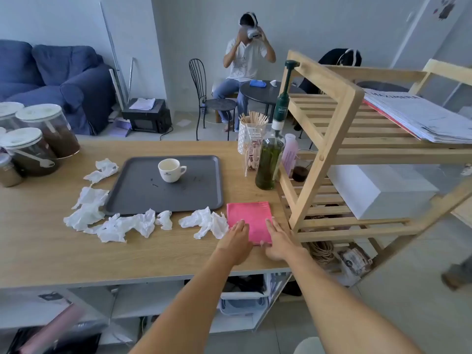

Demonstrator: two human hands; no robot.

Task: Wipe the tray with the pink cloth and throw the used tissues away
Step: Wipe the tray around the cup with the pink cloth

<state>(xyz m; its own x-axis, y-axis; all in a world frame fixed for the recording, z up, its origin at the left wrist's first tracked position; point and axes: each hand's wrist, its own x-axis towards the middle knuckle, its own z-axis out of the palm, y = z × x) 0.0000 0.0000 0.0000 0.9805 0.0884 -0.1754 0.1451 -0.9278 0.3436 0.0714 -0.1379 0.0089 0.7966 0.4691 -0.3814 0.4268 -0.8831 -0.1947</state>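
Note:
A dark grey tray (143,198) lies on the wooden table with a white cup (170,170) on it and a few dark crumbs. Several crumpled white tissues (120,227) lie around the tray's left and front edges. A folded pink cloth (251,218) lies flat to the right of the tissues, near the table's front right corner. My left hand (236,242) rests flat on the cloth's near left edge, fingers spread. Over the cloth's near right corner lies my right hand (279,242), also flat; neither hand grips it.
Lidded jars (38,139) stand at the table's left. A green bottle (272,159), a stick holder (251,139) and a pink bottle stand right of the tray. A wooden slatted shelf (329,139) rises close on the right. A seated person is behind the table.

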